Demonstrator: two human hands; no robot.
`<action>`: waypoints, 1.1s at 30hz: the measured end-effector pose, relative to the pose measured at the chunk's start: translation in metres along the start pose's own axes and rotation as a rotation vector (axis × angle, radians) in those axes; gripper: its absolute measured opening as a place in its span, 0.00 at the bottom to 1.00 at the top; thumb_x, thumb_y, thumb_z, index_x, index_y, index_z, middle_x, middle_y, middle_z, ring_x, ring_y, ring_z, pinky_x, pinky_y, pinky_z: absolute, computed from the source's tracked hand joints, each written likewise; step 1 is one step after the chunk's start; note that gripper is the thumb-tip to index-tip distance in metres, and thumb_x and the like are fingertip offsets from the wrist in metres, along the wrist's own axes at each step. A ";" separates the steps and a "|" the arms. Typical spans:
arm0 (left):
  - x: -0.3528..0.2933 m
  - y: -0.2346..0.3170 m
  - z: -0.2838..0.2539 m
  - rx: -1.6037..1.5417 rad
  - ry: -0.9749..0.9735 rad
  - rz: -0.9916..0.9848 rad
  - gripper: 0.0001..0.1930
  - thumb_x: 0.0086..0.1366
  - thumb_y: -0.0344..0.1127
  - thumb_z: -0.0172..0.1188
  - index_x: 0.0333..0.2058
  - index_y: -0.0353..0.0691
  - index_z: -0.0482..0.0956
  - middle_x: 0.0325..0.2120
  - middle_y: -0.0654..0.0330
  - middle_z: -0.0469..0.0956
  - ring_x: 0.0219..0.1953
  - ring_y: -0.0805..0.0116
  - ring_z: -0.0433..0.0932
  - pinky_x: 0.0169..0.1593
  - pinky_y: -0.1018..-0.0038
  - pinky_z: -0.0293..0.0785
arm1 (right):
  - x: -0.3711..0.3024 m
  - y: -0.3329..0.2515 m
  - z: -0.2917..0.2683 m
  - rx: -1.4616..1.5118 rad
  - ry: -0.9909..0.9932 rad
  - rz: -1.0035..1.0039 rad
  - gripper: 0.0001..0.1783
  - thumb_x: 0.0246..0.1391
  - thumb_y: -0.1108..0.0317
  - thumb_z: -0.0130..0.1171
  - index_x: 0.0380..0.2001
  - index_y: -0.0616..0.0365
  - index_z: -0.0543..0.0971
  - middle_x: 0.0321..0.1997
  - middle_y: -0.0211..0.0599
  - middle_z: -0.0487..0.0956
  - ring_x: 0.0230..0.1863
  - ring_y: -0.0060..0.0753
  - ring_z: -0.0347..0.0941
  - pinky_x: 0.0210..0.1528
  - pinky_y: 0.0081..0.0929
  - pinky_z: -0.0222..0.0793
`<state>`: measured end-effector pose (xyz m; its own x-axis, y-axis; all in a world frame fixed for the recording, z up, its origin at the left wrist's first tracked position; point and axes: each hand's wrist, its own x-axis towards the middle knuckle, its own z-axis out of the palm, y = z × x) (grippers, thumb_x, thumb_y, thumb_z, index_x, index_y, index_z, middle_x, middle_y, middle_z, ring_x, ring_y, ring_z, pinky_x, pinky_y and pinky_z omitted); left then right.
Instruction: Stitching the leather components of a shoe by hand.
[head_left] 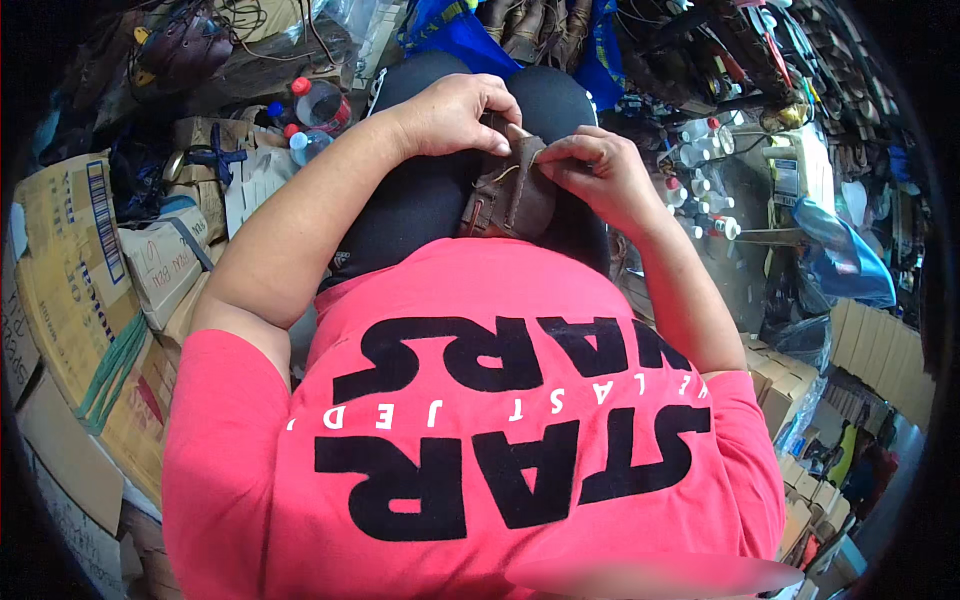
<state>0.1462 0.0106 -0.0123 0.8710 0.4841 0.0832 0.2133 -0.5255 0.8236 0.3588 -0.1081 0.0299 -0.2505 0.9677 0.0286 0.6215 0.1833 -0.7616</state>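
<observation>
Between my thighs rests a brown leather shoe upper [508,205], with a raised seam and a strap-like part at its lower left. My left hand [455,115] is closed on its upper left edge, the thumb pointing down over the leather. A thin pale thread [512,170] crosses the leather toward the right. At the right edge, the fingers of my right hand [600,175] are pinched together by the seam, where the thread runs up to them. Whether a needle is in that pinch is too small to tell.
Brown leather pieces [530,35] lie on a blue sheet beyond my knees. Bottles with red and blue caps [325,105] stand at left, beside cardboard boxes [75,240]. Several small bottles [700,190] and a cluttered workbench are to the right. Stacked boxes [885,350] sit further right.
</observation>
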 end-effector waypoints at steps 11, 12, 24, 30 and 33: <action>-0.001 0.003 0.003 0.010 0.014 -0.020 0.15 0.45 0.37 0.71 0.33 0.42 0.82 0.32 0.58 0.75 0.39 0.58 0.76 0.43 0.68 0.72 | 0.012 0.013 0.016 0.059 0.025 -0.017 0.09 0.41 0.64 0.71 0.24 0.55 0.82 0.23 0.35 0.78 0.30 0.35 0.74 0.36 0.32 0.66; -0.001 0.004 0.000 0.028 0.003 -0.015 0.15 0.46 0.37 0.71 0.35 0.42 0.81 0.33 0.57 0.74 0.40 0.58 0.76 0.44 0.68 0.72 | 0.010 0.012 0.019 0.013 0.048 -0.029 0.08 0.41 0.65 0.70 0.26 0.54 0.82 0.23 0.35 0.77 0.29 0.36 0.74 0.35 0.32 0.65; -0.060 0.050 0.010 0.123 0.472 -0.017 0.10 0.53 0.24 0.64 0.35 0.43 0.84 0.21 0.62 0.71 0.27 0.68 0.71 0.32 0.73 0.69 | 0.000 0.017 0.004 0.019 -0.043 -0.086 0.13 0.47 0.74 0.64 0.37 0.45 0.85 0.25 0.31 0.72 0.30 0.32 0.72 0.33 0.28 0.67; -0.056 0.048 0.009 0.367 0.425 0.069 0.11 0.49 0.25 0.67 0.33 0.46 0.85 0.22 0.61 0.68 0.26 0.65 0.69 0.31 0.70 0.67 | 0.009 0.020 0.000 0.017 -0.108 -0.104 0.15 0.49 0.82 0.58 0.37 0.53 0.84 0.29 0.29 0.71 0.34 0.26 0.68 0.39 0.22 0.65; -0.057 0.051 0.009 0.231 0.375 0.022 0.11 0.49 0.25 0.66 0.33 0.47 0.85 0.21 0.60 0.66 0.26 0.64 0.69 0.31 0.70 0.67 | 0.010 0.019 0.000 0.036 -0.138 -0.054 0.15 0.49 0.83 0.57 0.37 0.53 0.84 0.30 0.28 0.71 0.36 0.26 0.69 0.40 0.22 0.65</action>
<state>0.1117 -0.0494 0.0198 0.6643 0.6694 0.3324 0.3272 -0.6604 0.6759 0.3684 -0.0950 0.0160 -0.3839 0.9232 -0.0174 0.5782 0.2257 -0.7841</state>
